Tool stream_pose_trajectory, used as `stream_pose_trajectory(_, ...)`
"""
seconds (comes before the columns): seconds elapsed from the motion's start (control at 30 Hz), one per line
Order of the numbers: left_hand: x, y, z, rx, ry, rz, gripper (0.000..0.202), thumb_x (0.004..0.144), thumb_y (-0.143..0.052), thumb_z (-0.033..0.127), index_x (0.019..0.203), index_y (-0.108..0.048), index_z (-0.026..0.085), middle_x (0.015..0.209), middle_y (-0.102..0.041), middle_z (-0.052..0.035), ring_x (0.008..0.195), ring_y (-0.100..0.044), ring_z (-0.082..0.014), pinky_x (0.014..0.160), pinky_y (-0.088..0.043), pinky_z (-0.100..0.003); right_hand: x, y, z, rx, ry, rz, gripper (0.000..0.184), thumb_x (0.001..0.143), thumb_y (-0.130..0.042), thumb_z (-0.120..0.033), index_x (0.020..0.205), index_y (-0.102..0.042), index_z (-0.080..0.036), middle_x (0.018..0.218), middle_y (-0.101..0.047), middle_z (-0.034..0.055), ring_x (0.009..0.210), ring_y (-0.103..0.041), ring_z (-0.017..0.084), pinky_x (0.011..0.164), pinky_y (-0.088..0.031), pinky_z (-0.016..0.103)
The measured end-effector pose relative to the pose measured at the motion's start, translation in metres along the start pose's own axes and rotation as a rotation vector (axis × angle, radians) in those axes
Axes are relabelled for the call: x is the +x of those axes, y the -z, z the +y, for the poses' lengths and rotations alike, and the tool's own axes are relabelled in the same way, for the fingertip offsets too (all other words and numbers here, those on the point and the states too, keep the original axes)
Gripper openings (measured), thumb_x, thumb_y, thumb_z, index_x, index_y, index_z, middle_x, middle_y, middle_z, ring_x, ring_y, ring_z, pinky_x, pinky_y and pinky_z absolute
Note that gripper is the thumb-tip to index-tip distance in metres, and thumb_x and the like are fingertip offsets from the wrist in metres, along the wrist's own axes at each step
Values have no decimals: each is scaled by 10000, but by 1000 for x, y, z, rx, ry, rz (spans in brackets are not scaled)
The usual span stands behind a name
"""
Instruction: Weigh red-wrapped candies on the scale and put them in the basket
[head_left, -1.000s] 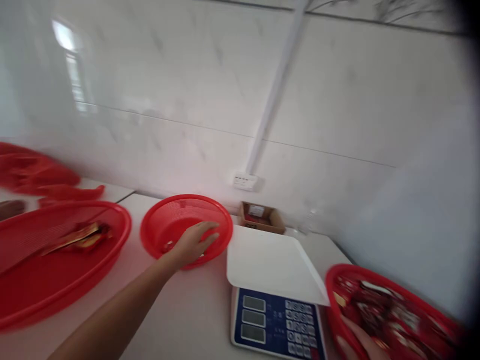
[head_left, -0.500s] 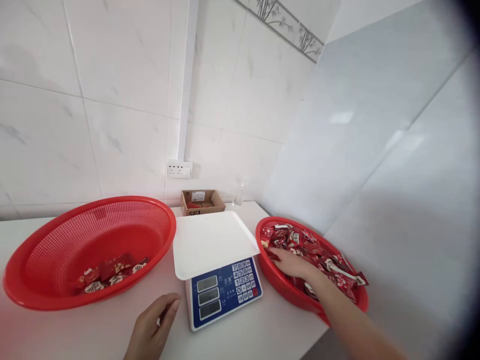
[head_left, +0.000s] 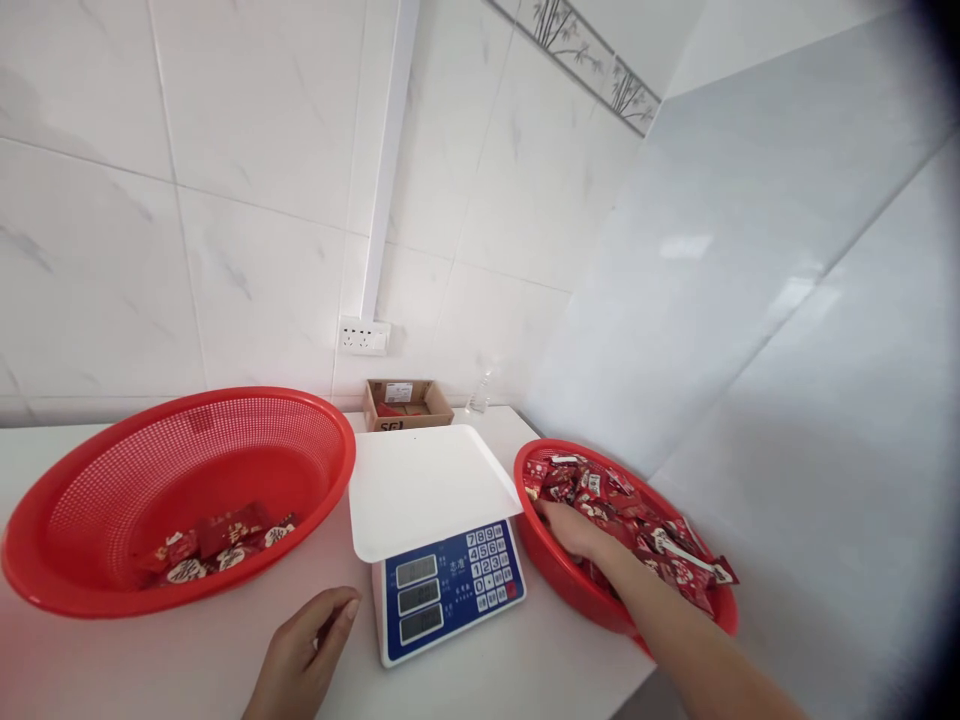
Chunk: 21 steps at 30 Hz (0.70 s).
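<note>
My right hand point(head_left: 568, 527) reaches into the right red basket point(head_left: 559, 580), down among red candy-like packets point(head_left: 622, 500). Its fingers are hidden by the hand itself and the packets, so whether it grips one does not show. My left hand point(head_left: 311, 640) is curled, thumb and fingers drawn together, just left of the scale, with nothing visible in it. Between the baskets sits a digital scale point(head_left: 450, 600) with a bare white pan point(head_left: 431, 490). The left red basket point(head_left: 45, 590) holds several similar packets point(head_left: 225, 540) at its near side.
Behind the scale stands a small open cardboard box point(head_left: 409, 405) with something red inside. A clear glass-like object point(head_left: 478, 393) is beside it, by the tiled wall. A wall socket point(head_left: 364, 336) is above the white table point(head_left: 195, 660). A grey wall point(head_left: 735, 400) rises behind the right basket.
My right hand has sunk a little deeper among the packets, and its fingertips are less visible. My left hand has stayed put. The view has shifted slightly.
</note>
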<state>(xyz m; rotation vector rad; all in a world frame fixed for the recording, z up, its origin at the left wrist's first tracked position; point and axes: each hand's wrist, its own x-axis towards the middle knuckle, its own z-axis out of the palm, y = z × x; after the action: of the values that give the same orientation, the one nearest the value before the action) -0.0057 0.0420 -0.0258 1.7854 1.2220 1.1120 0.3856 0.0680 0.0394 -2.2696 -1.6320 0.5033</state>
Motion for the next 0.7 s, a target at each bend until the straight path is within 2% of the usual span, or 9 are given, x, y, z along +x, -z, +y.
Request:
stream_pose_trajectory(0.13,0,0,1,-18,13,-7,277,800,-509,467,851,-660,240,737,-676,-6,663,-629,-169,568,-507,-205,13,18,2,-14,19,76,287,801,-468,-194,1018,-656,-182,1058,-661,92,1013,-583,239,937,-388,348)
stream_pose_trajectory(0.23,0,0,3,-23,21,-9,264,804,-505,463,811,-649,242,709,-663,4,641,-619,-162,557,-498,-200,22,34,-8,5,37,183,375,834,-395,-196,1154,-580,-137,1229,-559,122,1177,-469,243,1028,-301,369)
stream_pose_trajectory(0.3,0,0,5,-27,18,-19,273,813,-491,466,774,-636,238,683,-648,6,622,-605,-159,552,-492,-202,24,38,-23,44,64,215,412,860,-346,-237,1212,-533,-136,1263,-532,108,1182,-466,227,1014,-339,354)
stream_pose_trajectory(0.4,0,-2,4,-40,28,-41,277,831,-471,463,804,-624,233,694,-635,1,641,-593,-159,571,-492,-215,22,33,-51,240,152,103,449,881,-340,-354,1272,-474,-179,1232,-561,68,1076,-552,199,862,-484,302)
stream_pose_trajectory(0.47,1,-2,0,-72,63,-24,280,836,-469,462,920,-606,232,719,-624,-4,658,-590,-160,588,-499,-230,21,27,-64,394,203,5,496,871,-382,-426,1305,-432,-191,1245,-551,68,1046,-570,191,798,-516,279)
stream_pose_trajectory(0.5,2,-1,-2,-100,85,-2,305,834,-473,465,996,-583,232,756,-624,-10,669,-592,-160,595,-506,-240,22,24,-66,421,214,-2,508,865,-401,-436,1307,-426,-188,1254,-543,75,1050,-567,189,800,-514,275)
stream_pose_trajectory(0.6,7,5,-4,-197,132,91,428,816,-485,491,1161,-487,239,988,-609,-57,746,-608,-169,636,-534,-281,32,20,-57,300,186,129,434,866,-402,-362,1236,-483,-150,1217,-561,101,1068,-552,180,892,-460,288)
stream_pose_trajectory(0.7,12,15,-1,-225,124,199,554,795,-517,491,1281,-379,263,1193,-522,-100,813,-610,-183,666,-540,-319,42,17,-30,198,112,206,362,838,-389,-245,1135,-530,-95,1150,-592,140,1073,-547,196,969,-391,325)
